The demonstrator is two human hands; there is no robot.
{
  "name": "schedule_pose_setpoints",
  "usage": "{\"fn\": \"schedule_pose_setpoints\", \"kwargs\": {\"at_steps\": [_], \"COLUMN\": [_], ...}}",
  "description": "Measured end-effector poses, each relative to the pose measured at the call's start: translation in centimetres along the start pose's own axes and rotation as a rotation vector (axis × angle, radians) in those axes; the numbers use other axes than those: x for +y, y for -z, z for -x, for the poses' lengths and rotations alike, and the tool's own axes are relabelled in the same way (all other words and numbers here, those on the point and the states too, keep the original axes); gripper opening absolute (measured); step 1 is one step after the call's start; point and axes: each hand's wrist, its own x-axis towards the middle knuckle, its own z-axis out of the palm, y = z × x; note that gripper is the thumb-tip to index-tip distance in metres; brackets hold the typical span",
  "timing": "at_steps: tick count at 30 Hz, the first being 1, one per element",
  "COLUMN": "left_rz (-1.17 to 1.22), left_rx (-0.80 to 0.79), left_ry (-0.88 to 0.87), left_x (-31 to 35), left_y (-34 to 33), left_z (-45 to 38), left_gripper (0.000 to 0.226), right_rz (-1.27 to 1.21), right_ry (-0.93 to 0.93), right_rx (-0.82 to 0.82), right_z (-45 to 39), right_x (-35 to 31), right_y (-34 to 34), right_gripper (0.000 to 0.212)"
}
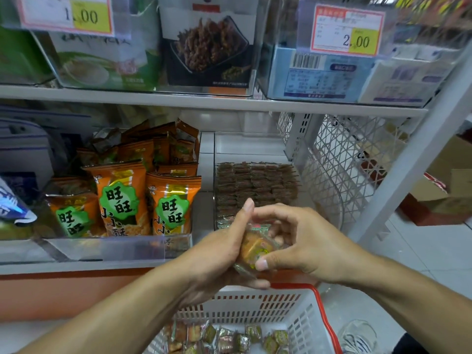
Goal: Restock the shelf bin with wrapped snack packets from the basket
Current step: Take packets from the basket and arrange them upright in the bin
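Both hands meet near the centre of the view, just above the far rim of the basket (268,306). The left hand (219,254) comes in from 7 o'clock with its palm cupped under a small bundle of wrapped snack packets (255,247), thumb raised toward 12 o'clock and fingers curled beneath the clear wrappers. The right hand (304,241) enters from 4 o'clock and pinches the same bundle from the other side, thumb on the lower edge, fingers arched over the top. How many packets are in the bundle is hard to tell; it looks like two or three pressed together.

At 12 o'clock from the hands, on the lower shelf, sits the clear shelf bin (316,200), with rows of brown wrapped pieces packed toward its back and a few loose packets near its front wall. The held bundle is in front of this bin and above the basket, not yet inside either.

At 9 o'clock from the hands stand orange snack bags (122,198) behind a clear divider. More wrapped packets lie in the basket's bottom at 6 o'clock. At 1 o'clock on the upper shelf hangs a price tag (347,30) reading 2.00.
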Motion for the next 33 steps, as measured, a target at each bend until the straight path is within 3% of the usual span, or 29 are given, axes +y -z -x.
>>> {"fn": "schedule_pose_setpoints", "kwargs": {"at_steps": [3, 6, 10, 14, 16, 23, 28, 30, 32, 33], "left_rz": [-0.103, -0.118, -0.013, 0.351, 0.493, 0.445, 0.361, 0.346, 0.295, 0.188], "left_rx": [-0.003, -0.093, -0.131, 0.035, 0.092, 0.399, 0.302, 0.217, 0.238, 0.279], "left_ry": [0.015, 0.064, 0.045, 0.012, -0.026, -0.153, -0.206, -0.258, -0.310, -0.347], "left_x": [-0.1, -0.4, -0.2, 0.2, -0.1, -1.4, -0.3, 0.4, 0.7, 0.5], "left_y": [-0.4, -0.4, -0.5, -0.4, -0.9, -2.6, -2.2, -2.0, -1.7, -1.4], "left_z": [0.2, 0.4, 0.1, -0.4, -0.4, -1.2, -1.8, -1.9, -2.0, -2.1], "left_gripper": [0.077, 0.097, 0.073, 0.069, 0.063, 0.059, 0.069, 0.053, 0.037, 0.037], "right_rz": [0.197, 0.281, 0.208, 0.341, 0.412, 0.424, 0.228, 0.188, 0.428, 0.676], "right_ry": [0.030, 0.019, 0.026, 0.113, 0.139, 0.181, 0.110, 0.113, 0.145, 0.139], "right_rx": [-0.059, -0.162, -0.201, -0.048, -0.082, -0.135, 0.000, 0.094, 0.231, 0.275], "right_z": [0.2, 0.6, 0.8, 1.1, 1.1, 1.1, 0.1, -0.7, -1.9, -2.4], "right_x": [-0.5, -0.6, -0.6, -0.1, 0.0, 0.7, 0.8, 0.9, 1.3, 1.6], "right_y": [0.1, 0.2, 0.8, 0.6, -0.4, -2.4, -1.1, 0.7, 3.3, 4.6], "right_gripper": [0.088, 0.075, 0.058, 0.066, 0.076, 0.084, 0.069, 0.064, 0.064, 0.065]}}
